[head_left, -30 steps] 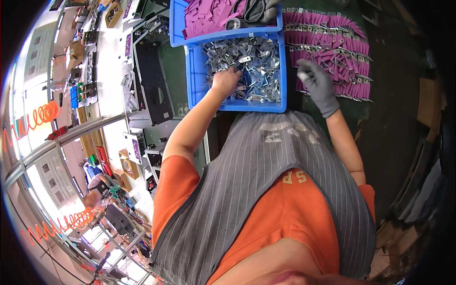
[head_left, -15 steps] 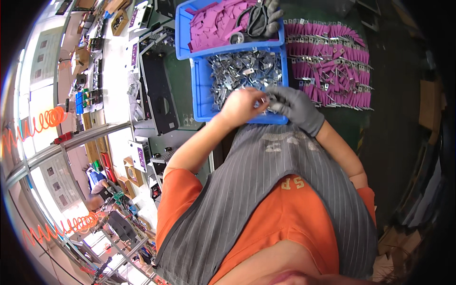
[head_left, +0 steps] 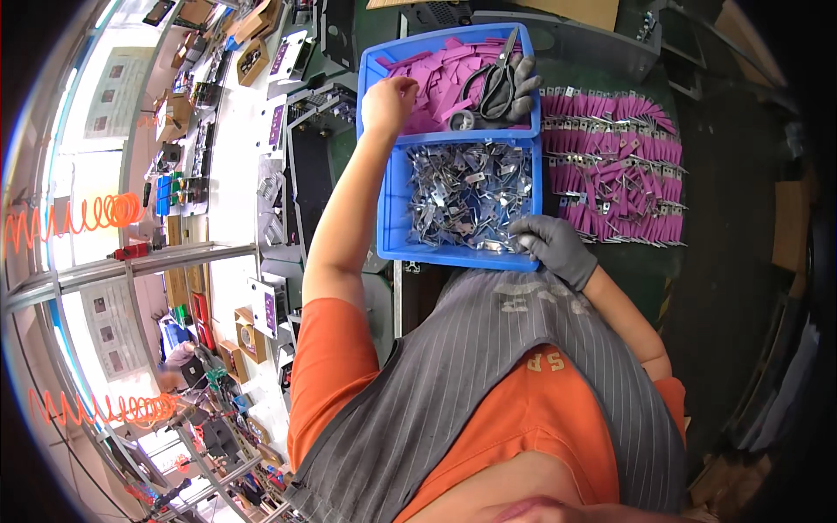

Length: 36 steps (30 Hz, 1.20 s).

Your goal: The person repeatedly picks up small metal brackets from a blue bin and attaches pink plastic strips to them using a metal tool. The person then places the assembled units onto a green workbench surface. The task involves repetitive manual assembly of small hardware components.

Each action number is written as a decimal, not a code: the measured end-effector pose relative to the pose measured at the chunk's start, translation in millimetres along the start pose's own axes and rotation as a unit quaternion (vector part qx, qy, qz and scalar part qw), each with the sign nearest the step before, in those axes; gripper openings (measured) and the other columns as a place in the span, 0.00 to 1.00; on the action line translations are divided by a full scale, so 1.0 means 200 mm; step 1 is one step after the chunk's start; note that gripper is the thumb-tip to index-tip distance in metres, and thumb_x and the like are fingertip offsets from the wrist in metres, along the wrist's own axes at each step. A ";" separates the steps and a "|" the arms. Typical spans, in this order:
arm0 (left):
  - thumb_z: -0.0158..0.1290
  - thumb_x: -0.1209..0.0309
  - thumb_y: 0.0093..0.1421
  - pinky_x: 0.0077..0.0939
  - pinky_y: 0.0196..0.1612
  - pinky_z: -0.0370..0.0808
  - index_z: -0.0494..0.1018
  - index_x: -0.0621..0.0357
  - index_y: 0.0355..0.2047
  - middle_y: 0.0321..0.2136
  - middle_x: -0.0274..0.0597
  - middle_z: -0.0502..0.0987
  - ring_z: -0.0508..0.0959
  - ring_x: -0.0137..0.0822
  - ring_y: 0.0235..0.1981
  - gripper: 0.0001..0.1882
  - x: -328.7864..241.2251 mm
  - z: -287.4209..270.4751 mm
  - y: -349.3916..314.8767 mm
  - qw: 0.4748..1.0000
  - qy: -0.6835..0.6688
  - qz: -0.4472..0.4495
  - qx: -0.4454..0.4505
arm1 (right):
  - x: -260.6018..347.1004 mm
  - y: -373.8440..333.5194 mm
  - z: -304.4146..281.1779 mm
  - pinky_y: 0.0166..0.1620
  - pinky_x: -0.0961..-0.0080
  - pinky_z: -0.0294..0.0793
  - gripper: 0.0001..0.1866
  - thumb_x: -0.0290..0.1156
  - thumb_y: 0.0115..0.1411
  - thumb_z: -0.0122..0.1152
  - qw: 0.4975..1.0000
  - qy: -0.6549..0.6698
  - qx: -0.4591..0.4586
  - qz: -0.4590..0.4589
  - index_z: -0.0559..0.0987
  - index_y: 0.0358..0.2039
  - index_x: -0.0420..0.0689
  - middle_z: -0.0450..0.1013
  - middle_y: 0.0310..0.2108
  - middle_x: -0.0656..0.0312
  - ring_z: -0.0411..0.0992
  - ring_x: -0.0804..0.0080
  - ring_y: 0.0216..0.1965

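My bare left hand (head_left: pixel 389 105) is over the left side of the upper blue bin (head_left: pixel 375 63), among loose purple strips (head_left: pixel 440 78). Its fingers are bent together, and whatever is in them is too small to make out. At the near right corner of the lower blue bin (head_left: pixel 395 205), my right hand (head_left: pixel 558 249) in a grey glove has its fingers curled together. A small shiny metal bracket (head_left: pixel 504 247) shows at its fingertips. Many similar loose metal brackets (head_left: pixel 471 187) fill this lower bin.
Black-handled scissors (head_left: pixel 497 91), a tape roll (head_left: pixel 462 120) and a grey glove (head_left: pixel 523 87) lie in the upper bin. To the right are rows of brackets with purple strips (head_left: pixel 619 166). Black metal panels (head_left: pixel 314 166) stand at the left.
My left hand has left the right hand and reached forward to the purple strips. The right hand stays by the lower bin's near right corner. The whole view has shifted.
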State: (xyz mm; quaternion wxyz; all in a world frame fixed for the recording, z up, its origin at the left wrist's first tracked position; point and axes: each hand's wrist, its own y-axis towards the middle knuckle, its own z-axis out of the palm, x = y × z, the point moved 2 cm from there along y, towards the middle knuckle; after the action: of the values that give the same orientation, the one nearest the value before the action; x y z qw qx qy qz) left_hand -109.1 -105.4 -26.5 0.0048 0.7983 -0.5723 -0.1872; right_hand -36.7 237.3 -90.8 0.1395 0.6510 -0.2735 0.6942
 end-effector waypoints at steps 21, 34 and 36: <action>0.59 0.66 0.54 0.22 0.31 0.74 0.79 0.59 0.36 0.27 0.38 0.81 0.79 0.28 0.25 0.11 0.00 0.03 -0.01 0.975 -0.207 -0.046 0.061 | -0.08 0.01 0.00 0.36 0.82 0.75 0.12 0.19 0.58 0.53 0.997 0.077 0.010 -0.022 0.77 0.43 0.38 0.76 0.32 0.61 0.73 0.79 0.31; 0.58 0.73 0.58 0.11 0.23 0.62 0.77 0.61 0.36 0.22 0.26 0.74 0.66 0.17 0.19 0.07 -0.51 -0.14 -0.42 0.826 -0.538 -0.127 0.111 | 0.06 -0.13 -0.10 0.46 0.81 0.72 0.16 0.19 0.58 0.54 0.984 0.172 -0.009 -0.054 0.74 0.48 0.38 0.75 0.40 0.62 0.72 0.79 0.42; 0.58 0.73 0.58 0.12 0.24 0.63 0.78 0.62 0.36 0.26 0.29 0.76 0.67 0.18 0.20 0.07 -0.59 -0.10 -0.54 0.815 -0.541 -0.126 0.165 | 0.11 -0.21 -0.19 0.45 0.83 0.73 0.17 0.20 0.59 0.55 0.987 0.134 -0.042 -0.075 0.72 0.50 0.38 0.75 0.39 0.62 0.73 0.79 0.42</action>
State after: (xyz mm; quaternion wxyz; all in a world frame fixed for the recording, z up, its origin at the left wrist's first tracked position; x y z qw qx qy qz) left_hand -36.3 36.3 3.1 -0.4609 0.6220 -0.3993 -0.4912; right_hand -46.6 289.6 -60.6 0.2540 0.5642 -0.2314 0.7507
